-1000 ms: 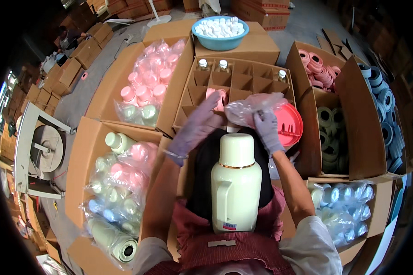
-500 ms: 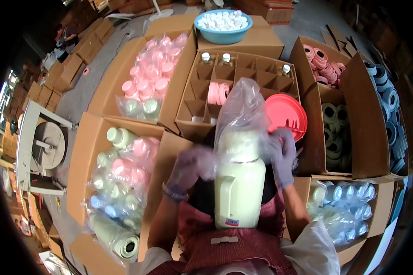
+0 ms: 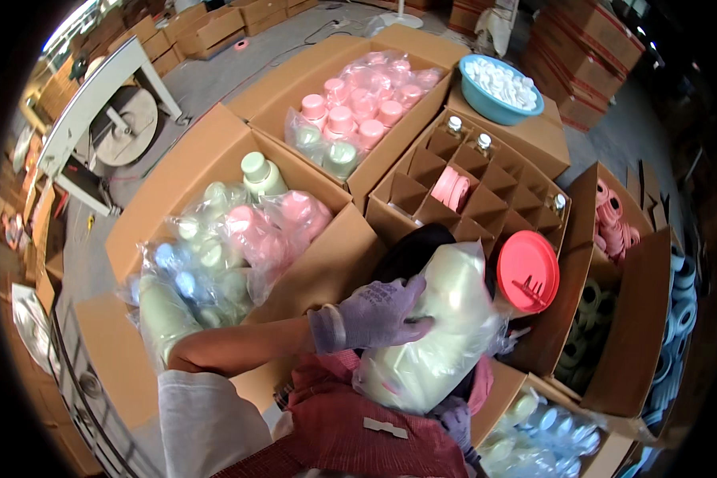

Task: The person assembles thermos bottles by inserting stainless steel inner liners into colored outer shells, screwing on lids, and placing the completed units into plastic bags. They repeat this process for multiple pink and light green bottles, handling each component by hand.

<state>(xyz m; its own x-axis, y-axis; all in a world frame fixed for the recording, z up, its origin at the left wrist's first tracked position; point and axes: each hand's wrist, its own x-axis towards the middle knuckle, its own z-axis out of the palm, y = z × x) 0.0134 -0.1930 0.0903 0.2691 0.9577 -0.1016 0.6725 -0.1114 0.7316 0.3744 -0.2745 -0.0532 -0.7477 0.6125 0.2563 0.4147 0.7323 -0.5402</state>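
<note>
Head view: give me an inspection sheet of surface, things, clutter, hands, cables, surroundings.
Surface: maroon apron at the lap.
Things: pale green flask inside a clear bag, tilted.
Clutter: bagged pink pieces, blue basin of white pieces, red-pink dish.
Hands: gloved left hand against the bagged flask; gloved right hand partly hidden, grip unclear.
Cables: thin dark line on the floor, possibly a cord.
Surroundings: open carton, stacked boxes, white stand.

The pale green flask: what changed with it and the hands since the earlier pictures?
The pale green flask, upright and bare at first, now tilts rightward inside a clear bag. The left hand now touches it; the right hand moved down near its base, partly hidden. The red dish stayed put.
</note>
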